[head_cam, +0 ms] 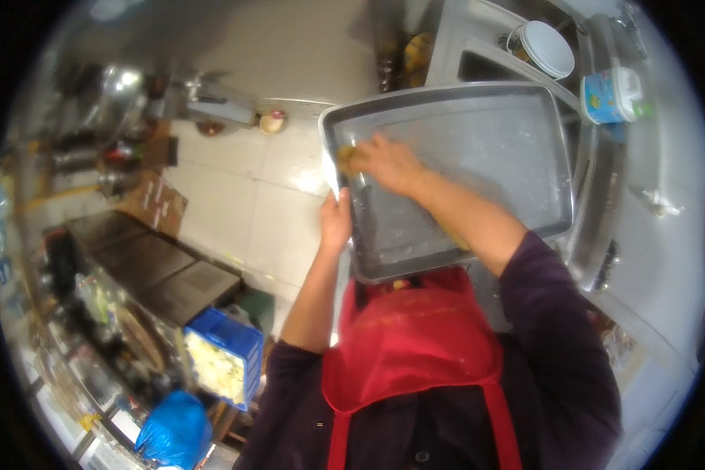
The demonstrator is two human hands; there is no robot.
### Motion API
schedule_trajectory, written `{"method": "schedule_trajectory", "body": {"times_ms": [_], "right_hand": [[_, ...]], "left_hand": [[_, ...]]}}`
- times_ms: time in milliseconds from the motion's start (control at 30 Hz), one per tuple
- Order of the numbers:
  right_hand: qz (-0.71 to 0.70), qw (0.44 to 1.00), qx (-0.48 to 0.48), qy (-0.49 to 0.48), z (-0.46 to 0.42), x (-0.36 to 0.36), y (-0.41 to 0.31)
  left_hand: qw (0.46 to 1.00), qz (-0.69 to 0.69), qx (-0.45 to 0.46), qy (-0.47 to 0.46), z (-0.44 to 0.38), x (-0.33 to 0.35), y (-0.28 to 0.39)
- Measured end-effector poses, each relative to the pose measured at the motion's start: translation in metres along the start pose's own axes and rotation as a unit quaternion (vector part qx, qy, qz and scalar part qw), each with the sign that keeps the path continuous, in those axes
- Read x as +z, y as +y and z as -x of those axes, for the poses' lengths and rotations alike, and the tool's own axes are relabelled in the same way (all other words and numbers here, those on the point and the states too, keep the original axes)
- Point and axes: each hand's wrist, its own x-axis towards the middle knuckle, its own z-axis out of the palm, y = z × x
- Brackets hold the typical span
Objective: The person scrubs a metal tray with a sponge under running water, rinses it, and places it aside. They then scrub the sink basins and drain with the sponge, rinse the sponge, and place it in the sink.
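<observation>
A large, rectangular metal tray (493,147) with raised walls is tilted in front of me, its near edge by my red apron (411,341). My left hand (336,222) grips the tray's left rim, thumb on top. Inside the tray, my right hand (390,164) presses a small yellowish scrubbing pad (346,157) against the left wall. The pad is blurred and partly covered by the fingers. Small whitish specks dot the tray's wet-looking floor. A yellow strip shows beneath my right forearm; what it is I cannot tell.
Behind the tray is a stainless steel sink unit (476,35) with a white bucket (547,50). A blue-labelled jug (608,97) stands right of it. To the left are a tiled floor (223,176), a cardboard box (153,202), a blue crate (252,364) of pale yellow pieces and a blue plastic bag (176,429).
</observation>
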Motion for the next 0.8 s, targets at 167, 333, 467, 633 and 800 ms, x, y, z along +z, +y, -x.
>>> {"method": "schedule_trajectory", "body": {"times_ms": [167, 333, 467, 633, 800], "right_hand": [[-0.050, 0.992, -0.040, -0.105, 0.019, -0.008, 0.000], [-0.145, 0.979, 0.143, 0.022, -0.045, -0.008, -0.006], [-0.110, 0.982, 0.022, -0.149, -0.024, 0.002, -0.025], [-0.054, 0.976, -0.077, -0.195, 0.029, 0.005, -0.042], [-0.098, 0.954, -0.089, -0.270, 0.072, -0.034, -0.039]], "left_hand": [[0.999, 0.031, 0.007, 0.028, 0.008, 0.009, 0.013], [1.000, -0.011, 0.004, 0.010, 0.004, 0.004, 0.016], [0.994, -0.035, 0.053, 0.084, 0.006, 0.000, 0.005], [0.999, 0.013, -0.050, 0.017, 0.004, -0.005, 0.025], [0.999, -0.004, 0.009, 0.041, -0.001, 0.003, 0.033]]}}
